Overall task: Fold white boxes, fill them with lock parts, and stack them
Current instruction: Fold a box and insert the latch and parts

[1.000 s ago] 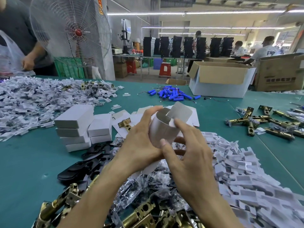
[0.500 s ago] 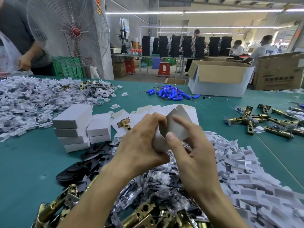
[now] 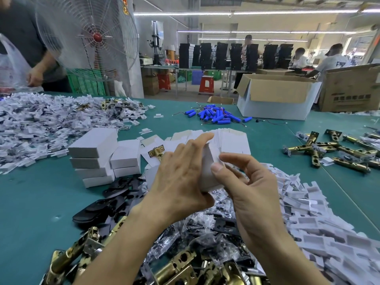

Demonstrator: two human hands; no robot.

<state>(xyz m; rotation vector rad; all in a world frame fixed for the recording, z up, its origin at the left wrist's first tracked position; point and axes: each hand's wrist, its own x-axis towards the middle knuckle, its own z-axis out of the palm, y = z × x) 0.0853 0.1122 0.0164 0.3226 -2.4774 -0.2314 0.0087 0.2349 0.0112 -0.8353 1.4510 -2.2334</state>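
Factory packing floor, green worktable [image 3: 30,202], brass latches [image 3: 329,153], stacked cartons [image 3: 273,95]

The table [image 3: 30,202] is plain teal green. The stack of boxes [image 3: 92,145] is white with greyer sides, and the half-folded box [image 3: 207,175] to its right is the same white. Nearer than the stack lie matt black plates [image 3: 98,210]. Far to its right are brass-gold latches [image 3: 320,149]. Beyond the stack to the right are bright blue batteries [image 3: 216,116]. Behind the stack are a red-hubbed fan [image 3: 96,37] and a green crate [image 3: 86,83].
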